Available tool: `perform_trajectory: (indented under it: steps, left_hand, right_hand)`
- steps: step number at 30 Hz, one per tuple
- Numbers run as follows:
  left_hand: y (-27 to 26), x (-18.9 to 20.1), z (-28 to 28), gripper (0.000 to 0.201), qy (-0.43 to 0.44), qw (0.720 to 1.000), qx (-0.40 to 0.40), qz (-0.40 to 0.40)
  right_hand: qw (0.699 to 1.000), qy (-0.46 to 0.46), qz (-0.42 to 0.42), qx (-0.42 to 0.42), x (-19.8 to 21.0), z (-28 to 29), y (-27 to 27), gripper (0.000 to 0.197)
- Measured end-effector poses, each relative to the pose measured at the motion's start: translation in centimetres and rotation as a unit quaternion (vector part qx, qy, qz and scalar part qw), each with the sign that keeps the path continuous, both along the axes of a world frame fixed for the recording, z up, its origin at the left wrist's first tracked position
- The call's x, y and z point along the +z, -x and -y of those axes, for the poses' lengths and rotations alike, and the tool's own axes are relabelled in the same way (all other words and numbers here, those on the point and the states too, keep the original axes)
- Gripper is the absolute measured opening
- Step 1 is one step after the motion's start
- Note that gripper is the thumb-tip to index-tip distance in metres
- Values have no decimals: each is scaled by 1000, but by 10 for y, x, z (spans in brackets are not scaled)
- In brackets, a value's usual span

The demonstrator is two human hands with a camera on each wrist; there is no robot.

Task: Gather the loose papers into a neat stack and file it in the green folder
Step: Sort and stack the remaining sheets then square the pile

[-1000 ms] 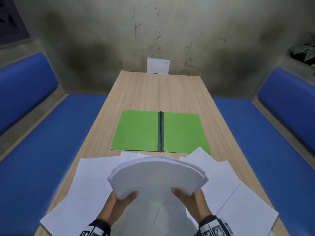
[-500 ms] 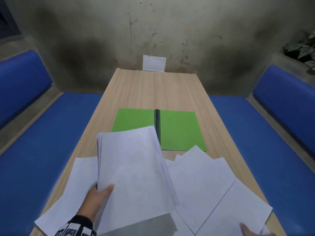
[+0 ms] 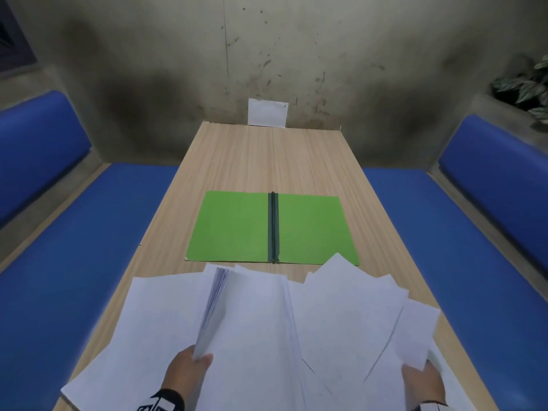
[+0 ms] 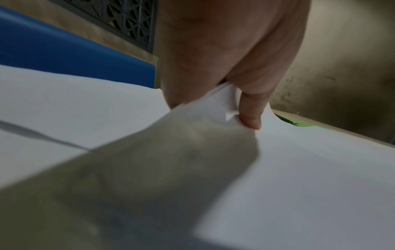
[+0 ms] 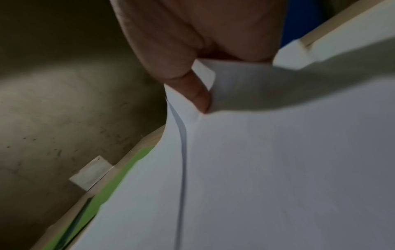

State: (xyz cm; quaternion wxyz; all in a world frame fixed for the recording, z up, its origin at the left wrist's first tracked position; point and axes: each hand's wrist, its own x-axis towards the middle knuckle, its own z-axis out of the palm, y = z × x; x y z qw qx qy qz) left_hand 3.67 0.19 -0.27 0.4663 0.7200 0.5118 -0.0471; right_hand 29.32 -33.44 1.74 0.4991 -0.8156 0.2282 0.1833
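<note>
The green folder (image 3: 271,227) lies open and flat at mid table, dark spine in the middle. White loose papers (image 3: 350,310) are spread over the near end of the table. My left hand (image 3: 189,370) grips the near edge of a thick paper stack (image 3: 246,327), thumb on top (image 4: 250,116), with the stack's left edge lifted. My right hand (image 3: 422,378) at the near right pinches the corner of loose sheets (image 5: 235,152) between thumb and fingers. A strip of the folder (image 5: 119,175) shows beyond those sheets.
The wooden table (image 3: 267,155) runs away from me to a stained wall, with a small white card (image 3: 267,112) at its far end. Blue benches (image 3: 83,247) flank both sides. A plant (image 3: 527,90) sits at the upper right.
The stack, first held up in both hands, has come down toward the table in my left hand alone. My right hand let go and has taken hold of loose sheets at the near right.
</note>
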Motion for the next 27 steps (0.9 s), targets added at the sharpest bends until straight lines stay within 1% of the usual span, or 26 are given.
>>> perform_trajectory:
  steps: [1, 2, 3, 4, 5, 8, 10, 12, 13, 15, 17, 19, 21, 23, 25, 27]
  left_hand:
    - [0, 0, 0, 22, 1, 1000, 0, 2]
    - [-1, 0, 0, 24, 4, 1000, -2, -2]
    - [-1, 0, 0, 25, 3, 1000, -5, -2]
    - [-1, 2, 0, 24, 6, 1000, -8, -4]
    - [-1, 2, 0, 22, 8, 1000, -10, -1]
    - [0, 3, 1, 21, 7, 1000, -12, 0]
    - [1, 3, 1, 23, 2, 1000, -13, -3]
    - [1, 5, 1, 18, 9, 1000, -13, 0]
    - [1, 6, 0, 14, 12, 1000, -14, 1]
    - [2, 8, 0, 11, 18, 1000, -20, -1]
    - [4, 9, -1, 16, 27, 999, -18, 5]
    - [6, 13, -2, 18, 39, 999, -2, 12]
    - [9, 17, -3, 25, 44, 999, 20, 23]
    - [12, 20, -6, 34, 34, 998, 36, 31]
    - [16, 26, -9, 37, 23, 997, 57, 45]
    - [17, 33, -10, 37, 17, 995, 76, 67]
  right_hand:
    - [1000, 2, -10, -14, -4, -9, 5, 59]
    - [998, 19, -48, -18, 1, -37, 17, 67]
    - [998, 4, -56, 0, 4, -47, 19, 75]
    - [998, 9, -67, 3, 0, -58, 18, 79]
    - [998, 20, -56, 11, 3, -67, 20, 78]
    - [992, 82, -53, 80, -1, -81, 23, 60]
    - [987, 112, -59, 102, -1, -87, 28, 47]
    - [982, 136, -63, 117, -2, -86, 27, 38]
    - [982, 139, -60, 112, -1, -85, 27, 33]
    - [987, 124, -40, 96, 0, -78, 26, 21]
    - [993, 100, -12, 68, 3, -68, 23, 18]
    - [998, 49, 19, 40, 13, -56, 19, 17]
    - [999, -3, 41, 15, 27, -44, 13, 23]
    - [996, -56, 68, 2, 43, -35, 7, 39]
    - [989, -113, 92, 13, 60, -29, 4, 42]
    - [981, -173, 90, 24, 72, -28, 3, 39]
